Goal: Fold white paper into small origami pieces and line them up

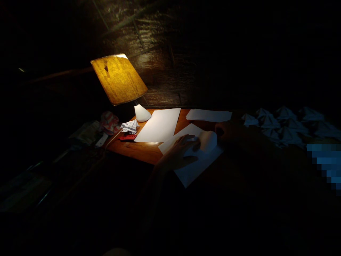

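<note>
One lamp (119, 80) is being kept at the tabletop's (144, 153) left, apparently for light. One crumpled paper (130, 126) and one blank sheet (162, 124) are being lit beside it. One working sheet (186, 174) is being pressed down by the left hand (183, 146), its fingers spread, gripping nothing, seemingly for steadiness. One paper stack (209, 115) is being kept behind. The sheet's curled part is being met by the right hand (224, 130); whether those fingers are closed cannot be told. About nine folded shapes (269, 121) are being grouped rightward, dimly.
</note>
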### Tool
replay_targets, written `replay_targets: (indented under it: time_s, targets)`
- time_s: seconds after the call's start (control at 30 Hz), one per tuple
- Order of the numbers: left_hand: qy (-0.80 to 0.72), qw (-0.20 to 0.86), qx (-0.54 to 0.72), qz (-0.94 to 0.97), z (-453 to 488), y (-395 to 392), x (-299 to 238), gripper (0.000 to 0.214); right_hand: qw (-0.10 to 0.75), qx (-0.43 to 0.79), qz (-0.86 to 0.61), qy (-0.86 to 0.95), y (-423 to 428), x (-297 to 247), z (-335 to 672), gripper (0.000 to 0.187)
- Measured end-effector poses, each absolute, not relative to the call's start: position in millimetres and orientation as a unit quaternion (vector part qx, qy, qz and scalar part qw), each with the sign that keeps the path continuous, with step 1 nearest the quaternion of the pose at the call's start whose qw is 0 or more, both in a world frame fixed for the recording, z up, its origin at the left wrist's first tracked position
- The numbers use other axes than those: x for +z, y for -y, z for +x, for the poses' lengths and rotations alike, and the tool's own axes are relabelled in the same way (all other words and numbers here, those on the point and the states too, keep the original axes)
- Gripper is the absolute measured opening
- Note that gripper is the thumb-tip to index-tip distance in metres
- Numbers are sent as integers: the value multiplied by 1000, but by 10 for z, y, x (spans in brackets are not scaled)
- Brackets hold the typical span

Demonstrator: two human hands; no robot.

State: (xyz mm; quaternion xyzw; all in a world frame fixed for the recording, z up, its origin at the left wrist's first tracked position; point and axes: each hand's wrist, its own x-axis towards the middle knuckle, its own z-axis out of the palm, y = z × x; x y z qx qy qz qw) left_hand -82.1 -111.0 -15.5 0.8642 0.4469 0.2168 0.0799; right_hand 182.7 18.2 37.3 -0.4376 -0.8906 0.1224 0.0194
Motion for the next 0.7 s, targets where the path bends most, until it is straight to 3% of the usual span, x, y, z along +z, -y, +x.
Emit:
replay_targets:
  time_s: [0.33, 0.7]
  targets:
    - [-447, 79, 236, 859, -783, 1125, -138, 71, 20, 147, -404, 903, -149, 382, 1820, 22]
    - [-468, 66, 214, 855, -747, 1172, -59, 63, 84, 141, -386, 908, -177, 175, 1742, 27]
